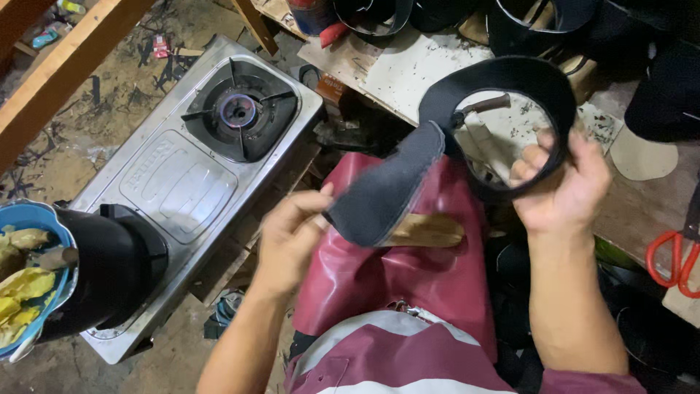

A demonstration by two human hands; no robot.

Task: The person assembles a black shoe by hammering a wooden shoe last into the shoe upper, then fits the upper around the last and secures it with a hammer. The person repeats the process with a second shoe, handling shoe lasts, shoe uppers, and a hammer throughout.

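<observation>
My left hand (290, 237) pinches the near tip of a dark grey felt-like piece (385, 191), a curved flat shape joined to a black looped band (503, 76). My right hand (561, 182) grips the lower right side of that black loop, fingers curled around its edge. The piece is held up over my lap, which is covered by a dark red apron (394, 270). A wooden stick (426, 230) lies across the apron just under the grey piece.
A steel gas stove (182, 175) with a lit burner (239, 111) stands on the floor at left. A blue bowl of yellow stuff (25, 284) and a black pot (109, 270) sit at its near end. Red-handled scissors (674, 259) lie at right.
</observation>
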